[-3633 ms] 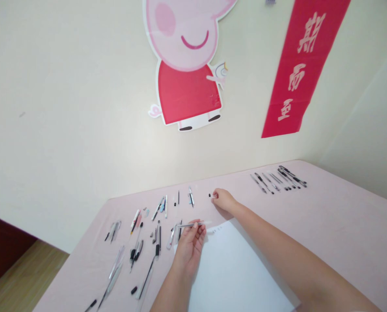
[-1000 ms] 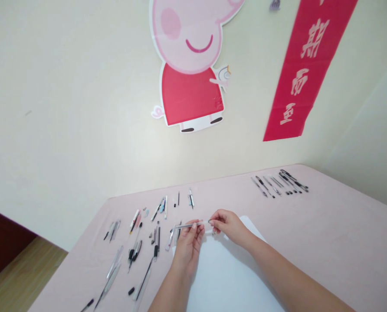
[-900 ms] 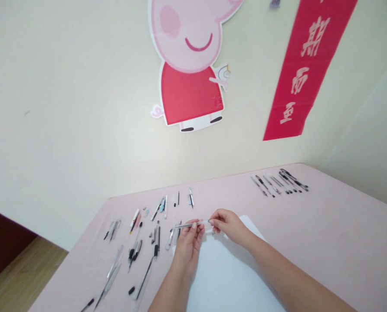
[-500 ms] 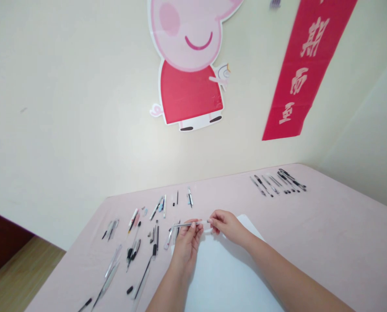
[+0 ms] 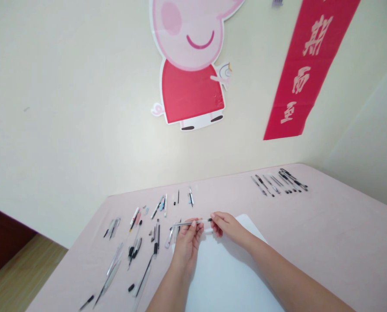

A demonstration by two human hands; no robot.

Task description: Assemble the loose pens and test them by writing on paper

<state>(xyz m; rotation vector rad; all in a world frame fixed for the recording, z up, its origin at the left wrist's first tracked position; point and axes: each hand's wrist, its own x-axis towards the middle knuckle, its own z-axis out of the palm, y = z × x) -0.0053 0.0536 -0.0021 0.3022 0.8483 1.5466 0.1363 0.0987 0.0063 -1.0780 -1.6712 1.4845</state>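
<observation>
A slim clear-barrelled pen (image 5: 183, 223) lies level between my hands, above the top part of a white sheet (image 5: 226, 277). My left hand (image 5: 189, 245) is closed around its middle, thumb on top. At the pen's right end is a small dark part, which my right hand (image 5: 226, 225) pinches between thumb and fingertips. Whether that part is separate from the barrel I cannot tell. Just left of my left hand lie a pale clear pen piece (image 5: 169, 237) and other thin pieces, partly hidden by the hand.
Pen parts are spread over the left of the pink-covered table (image 5: 326, 242), among them a black cap (image 5: 131, 287) and a black-gripped barrel (image 5: 155, 247). A row of several pens (image 5: 291, 181) lies at the back right. Behind the table rises a wall with a pig cutout (image 5: 193, 95).
My right hand has shifted slightly right, and more of the dark part at the pen's end shows. The left hand keeps its hold. The view has moved a little.
</observation>
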